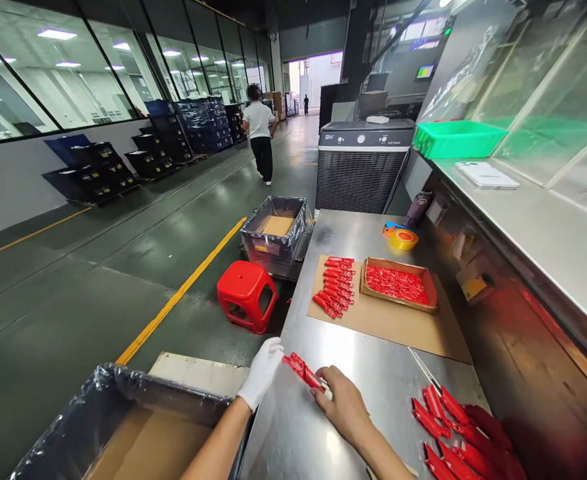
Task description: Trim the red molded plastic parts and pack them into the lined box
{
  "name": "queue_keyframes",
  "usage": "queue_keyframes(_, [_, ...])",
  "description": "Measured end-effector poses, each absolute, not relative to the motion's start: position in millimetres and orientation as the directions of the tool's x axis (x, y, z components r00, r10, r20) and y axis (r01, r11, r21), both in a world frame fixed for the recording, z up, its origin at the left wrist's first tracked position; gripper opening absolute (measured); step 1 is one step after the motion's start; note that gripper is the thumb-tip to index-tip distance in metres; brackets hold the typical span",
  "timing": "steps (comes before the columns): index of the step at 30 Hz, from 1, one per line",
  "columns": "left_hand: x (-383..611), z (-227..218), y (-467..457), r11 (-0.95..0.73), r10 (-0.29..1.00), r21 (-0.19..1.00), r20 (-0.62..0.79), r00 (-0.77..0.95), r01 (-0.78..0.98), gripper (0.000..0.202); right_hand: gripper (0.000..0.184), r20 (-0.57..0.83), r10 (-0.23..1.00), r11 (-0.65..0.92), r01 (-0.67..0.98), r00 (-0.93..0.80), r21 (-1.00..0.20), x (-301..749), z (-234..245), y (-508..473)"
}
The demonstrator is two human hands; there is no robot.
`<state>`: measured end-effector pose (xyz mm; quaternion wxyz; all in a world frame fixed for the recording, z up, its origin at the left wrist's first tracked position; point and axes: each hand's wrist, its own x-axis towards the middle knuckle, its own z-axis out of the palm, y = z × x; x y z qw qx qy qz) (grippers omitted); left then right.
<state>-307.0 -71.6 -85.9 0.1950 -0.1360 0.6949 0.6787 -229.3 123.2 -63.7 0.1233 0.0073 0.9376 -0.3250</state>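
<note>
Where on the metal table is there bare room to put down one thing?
Bare patches of table: between the cardboard sheet and air cooler, and between that sheet and the right hand. Crowded: the near right side, with scattered red pieces, and the sheet itself, bearing a row of red parts and a tray.

Down your left, big windows (11,80) run above a pale low wall (3,183), ceiling lights (57,33) glowing behind the glass! Glossy green floor (138,233) sweeps away from you, a yellow line (173,302) slicing across it, and bright light fills the far doorway (326,73)! A red stool (242,280) stands beside your steel table (346,233), while a long pale shelf (548,213) runs along your right!
</note>
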Motion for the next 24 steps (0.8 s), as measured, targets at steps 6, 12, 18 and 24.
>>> queue_keyframes(6, [-267.8, -38.0, -68.4, 0.171, 0.444, 0.925, -0.379, -0.812, -0.338, 0.032, 0.022, -0.181, -0.22, 0.705, -0.028, -0.959, -0.709, -191.4, -7.9, 147.9])
queue_keyframes(12, [-243.2, 0.5, -65.8, 0.338, 0.728, 0.913, -0.407, -0.551, -0.228, 0.033, 0.025, -0.177, -0.333, 0.624, -0.076, -0.926, -0.778, -173.9, 30.5, 160.1])
queue_keyframes(18, [-217.6, 4.8, -59.7, 0.398, 0.807, 0.829, -0.52, -0.279, -0.392, 0.028, 0.029, -0.138, -0.413, 0.447, -0.068, -0.9, -0.892, -165.4, 41.0, 170.8])
queue_keyframes(24, [-180.7, 1.6, -48.2, 0.037, 0.908, 0.703, -0.321, -0.27, -0.71, 0.039, 0.028, -0.137, -0.452, 0.365, -0.043, -0.882, -0.93, -167.6, 39.3, 172.6])
